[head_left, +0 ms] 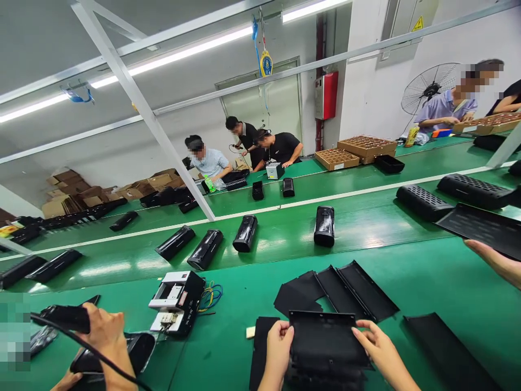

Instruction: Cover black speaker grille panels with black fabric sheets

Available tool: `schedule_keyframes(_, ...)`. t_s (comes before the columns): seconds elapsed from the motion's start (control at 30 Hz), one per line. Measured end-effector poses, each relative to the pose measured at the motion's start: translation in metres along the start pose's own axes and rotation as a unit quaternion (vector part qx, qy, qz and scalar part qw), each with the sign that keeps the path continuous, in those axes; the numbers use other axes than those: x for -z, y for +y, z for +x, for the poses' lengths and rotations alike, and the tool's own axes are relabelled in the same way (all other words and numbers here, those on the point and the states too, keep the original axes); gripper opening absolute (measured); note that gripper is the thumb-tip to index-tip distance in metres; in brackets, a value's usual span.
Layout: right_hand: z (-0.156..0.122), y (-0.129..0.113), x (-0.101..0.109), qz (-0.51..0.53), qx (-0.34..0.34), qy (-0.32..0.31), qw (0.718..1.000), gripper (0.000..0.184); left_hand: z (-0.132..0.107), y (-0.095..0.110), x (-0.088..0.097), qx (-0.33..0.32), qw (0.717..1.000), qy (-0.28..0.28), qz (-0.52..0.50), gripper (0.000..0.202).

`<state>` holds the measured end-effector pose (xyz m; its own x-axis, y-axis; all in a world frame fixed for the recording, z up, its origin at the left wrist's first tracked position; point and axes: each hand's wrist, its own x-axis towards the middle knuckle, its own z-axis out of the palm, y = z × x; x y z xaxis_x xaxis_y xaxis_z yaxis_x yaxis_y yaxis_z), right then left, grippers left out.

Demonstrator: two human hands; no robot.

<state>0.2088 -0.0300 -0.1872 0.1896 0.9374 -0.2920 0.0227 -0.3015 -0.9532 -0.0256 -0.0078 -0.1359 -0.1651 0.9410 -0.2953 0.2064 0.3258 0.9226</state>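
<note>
Between my two hands is a black rectangular panel (323, 339) with a raised rim and small holes along its edges. My left hand (279, 347) pinches its left edge, thumb on the near face. The right edge is gripped by my right hand (376, 347), fingers behind and thumb in front. Beneath it, more dark panels are partly hidden. A flat black sheet (260, 353) lies beside my left hand. Just beyond, black trays (368, 290) and a flat black piece (297, 296) overlap on the green table. Another long black panel (448, 353) rests to the right of my right hand.
A black-and-silver machine (177, 304) with coiled wires stands left of centre. At far left a co-worker's hand (103, 326) holds a black tool. Another person's hand (496, 263) supports a black panel at right. Glossy black housings (324, 225) sit along the green conveyor (280, 233).
</note>
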Motion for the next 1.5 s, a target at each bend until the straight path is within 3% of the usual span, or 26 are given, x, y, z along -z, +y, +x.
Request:
schedule_keyframes(0.2, 0.000, -0.018, 0.004, 0.025, -0.005, -0.001, 1.000, 0.036, 0.000, 0.002, 0.000, 0.010, 1.000, 0.000, -0.018, 0.037)
schedule_keyframes(0.6, 0.002, -0.028, 0.006, 0.050, 0.003, -0.006, 0.999, 0.039, 0.009, 0.006, -0.002, 0.017, 0.999, 0.021, -0.020, 0.041)
schedule_keyframes(1.13, 0.010, -0.030, 0.008, 0.056, 0.023, -0.016, 0.998, 0.041, 0.006, 0.027, 0.001, 0.008, 1.000, 0.016, -0.021, 0.046)
schedule_keyframes(1.33, 0.013, -0.029, 0.008, 0.060, 0.012, -0.014, 0.998, 0.040, 0.003, 0.036, -0.007, 0.016, 1.000, 0.021, 0.013, 0.036)
schedule_keyframes(1.43, 0.015, -0.027, 0.009, 0.069, 0.006, -0.017, 0.997, 0.038, -0.001, 0.054, 0.011, 0.016, 0.997, 0.048, 0.051, 0.025)
schedule_keyframes(1.5, 0.016, -0.025, 0.009, 0.079, 0.001, -0.020, 0.997, 0.039, -0.003, 0.077, 0.050, 0.008, 0.993, 0.089, 0.075, 0.025)
